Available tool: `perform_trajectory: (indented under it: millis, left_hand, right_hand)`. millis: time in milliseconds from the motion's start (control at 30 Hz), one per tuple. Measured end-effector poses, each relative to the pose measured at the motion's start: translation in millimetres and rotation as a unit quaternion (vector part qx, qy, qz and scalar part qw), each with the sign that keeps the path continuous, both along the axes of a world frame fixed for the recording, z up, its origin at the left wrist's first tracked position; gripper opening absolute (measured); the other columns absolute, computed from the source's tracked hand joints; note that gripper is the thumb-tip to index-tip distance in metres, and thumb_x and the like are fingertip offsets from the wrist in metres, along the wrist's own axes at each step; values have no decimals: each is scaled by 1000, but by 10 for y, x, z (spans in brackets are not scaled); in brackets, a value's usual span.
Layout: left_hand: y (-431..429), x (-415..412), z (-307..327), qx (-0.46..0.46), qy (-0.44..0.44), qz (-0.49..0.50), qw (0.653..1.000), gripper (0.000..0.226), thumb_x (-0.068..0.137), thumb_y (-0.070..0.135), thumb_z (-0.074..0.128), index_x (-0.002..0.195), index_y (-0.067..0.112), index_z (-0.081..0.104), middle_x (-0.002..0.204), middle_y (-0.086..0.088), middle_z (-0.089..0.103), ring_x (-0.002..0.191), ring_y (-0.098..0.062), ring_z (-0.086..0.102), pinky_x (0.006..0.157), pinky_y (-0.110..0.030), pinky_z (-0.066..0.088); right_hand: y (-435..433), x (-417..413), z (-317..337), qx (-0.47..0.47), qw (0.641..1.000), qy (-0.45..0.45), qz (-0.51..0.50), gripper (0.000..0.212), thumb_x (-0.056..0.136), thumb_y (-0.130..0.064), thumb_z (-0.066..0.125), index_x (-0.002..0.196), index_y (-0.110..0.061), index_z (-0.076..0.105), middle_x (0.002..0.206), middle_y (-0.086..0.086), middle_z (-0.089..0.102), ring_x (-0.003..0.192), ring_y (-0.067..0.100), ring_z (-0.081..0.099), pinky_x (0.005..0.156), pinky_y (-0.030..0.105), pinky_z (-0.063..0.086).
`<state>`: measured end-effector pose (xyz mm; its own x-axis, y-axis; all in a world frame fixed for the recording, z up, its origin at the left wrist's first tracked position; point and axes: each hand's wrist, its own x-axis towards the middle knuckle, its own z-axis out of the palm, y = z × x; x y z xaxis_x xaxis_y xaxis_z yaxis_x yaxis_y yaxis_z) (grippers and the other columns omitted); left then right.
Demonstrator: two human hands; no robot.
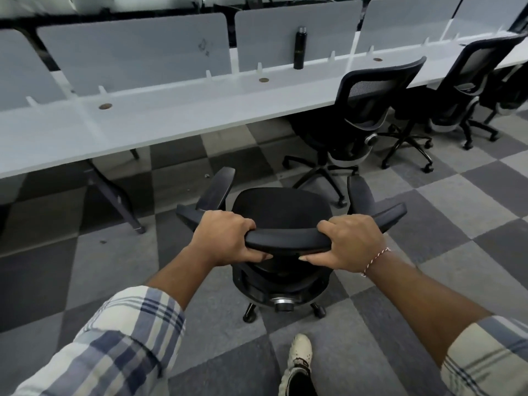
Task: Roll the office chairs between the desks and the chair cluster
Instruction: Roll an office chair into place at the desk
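Note:
A black office chair (278, 208) stands on the floor right in front of me, its seat facing the long white desk (177, 110). My left hand (225, 237) grips the left end of the chair's top back rail. My right hand (353, 242) grips the right end of the same rail, thumb underneath. Both armrests point toward the desk, which is about one floor tile ahead of the seat.
Two more black mesh chairs (368, 110) (468, 78) are tucked at the desk to the right. A black bottle (300, 47) stands on the desk by the grey divider panels (134, 50). A desk leg (114, 195) slants down at left. My shoe (298, 355) is on the checkered carpet.

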<state>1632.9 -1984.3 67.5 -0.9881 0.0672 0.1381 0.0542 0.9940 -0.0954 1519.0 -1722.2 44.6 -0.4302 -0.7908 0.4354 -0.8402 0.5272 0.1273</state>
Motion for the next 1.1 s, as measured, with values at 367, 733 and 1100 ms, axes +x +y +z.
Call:
perform_trajectory:
  millis: [367,733,1100]
  left_hand:
    - [-233,-130,7,3,15,39,999,67,67,93,39,72,31,62,61,14,58,58,-3,57,45,-24,24]
    - [-908,-996,20,-5,25,111,994,67,68,93,40,76,31,64,62,14,59,59,-5,57,46,-25,21]
    - [-1836,-1875,-32,-5,34,173,984,73,67,96,33,75,30,62,61,12,57,61,-7,59,47,-26,24]
  right_hand:
    - [-430,-579,13,16,998,13,65,74,71,-90,46,64,-17,55,50,-5,46,44,17,48,42,27,37]
    - [-1370,-1784,3,41,992,21,116,72,67,-90,47,68,-19,58,53,-6,48,45,18,51,43,28,41]
    - [-2569,-2908,27,47,983,11,177,73,66,-90,41,67,-19,55,54,-4,49,46,20,52,46,28,39]
